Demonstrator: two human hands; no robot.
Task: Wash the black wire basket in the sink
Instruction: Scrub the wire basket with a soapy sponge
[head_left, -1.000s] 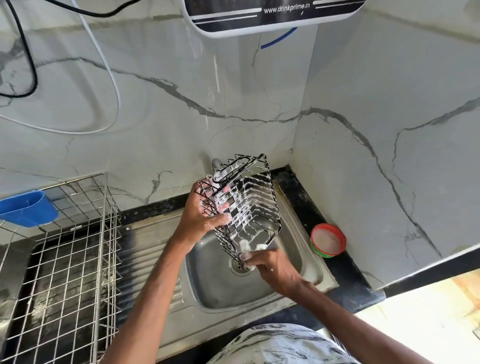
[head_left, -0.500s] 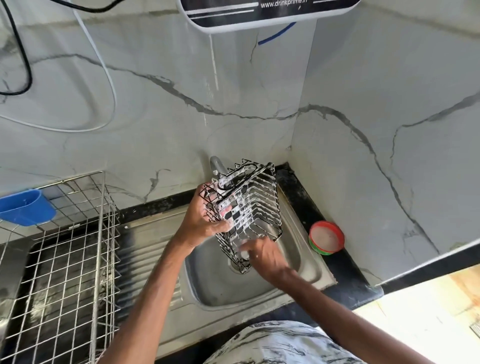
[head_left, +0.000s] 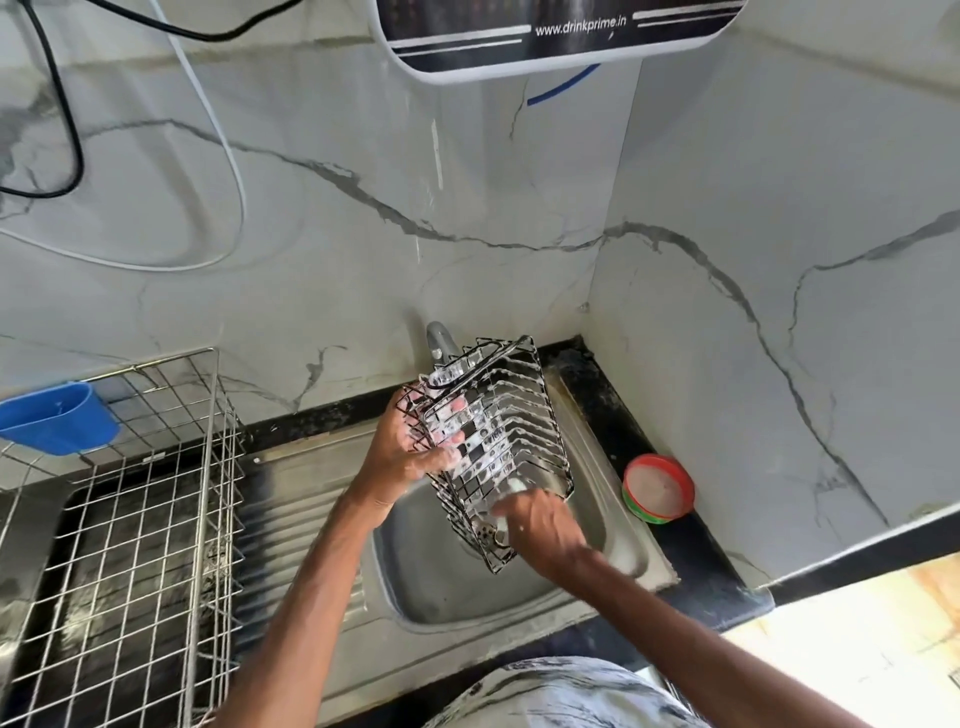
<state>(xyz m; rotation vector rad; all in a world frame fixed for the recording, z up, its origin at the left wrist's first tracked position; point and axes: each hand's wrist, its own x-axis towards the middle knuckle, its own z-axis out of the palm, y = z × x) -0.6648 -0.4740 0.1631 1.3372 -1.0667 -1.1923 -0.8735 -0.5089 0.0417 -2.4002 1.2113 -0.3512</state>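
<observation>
1. Head view: the black wire basket (head_left: 524, 415) is held tilted over the steel sink (head_left: 441, 587), its lower end down in the basin and its upper end just in front of the grey tap (head_left: 438, 343). It is a long box of thin wires, and soap foam clings white between them.
2. The left hand (head_left: 408, 460) grips the upper end of the basket, with the fingers curled through the wires and the thumb across the side.
3. The right hand (head_left: 543, 530) is against the lower end of the basket with its back to the camera. It is blurred, so I cannot tell whether its fingers are curled or straight.
4. Left of the basin lies the ridged steel drainboard (head_left: 291, 514). Beyond it stands a shiny square-mesh wire rack (head_left: 145, 519), with a blue plastic cup (head_left: 60, 421) hung on its rim.
5. On the black stone counter (head_left: 696, 566) right of the sink sits a round tub (head_left: 658, 487) with a red rim and pale contents.
6. The walls are glossy white marble (head_left: 779, 182) with grey veins.
</observation>
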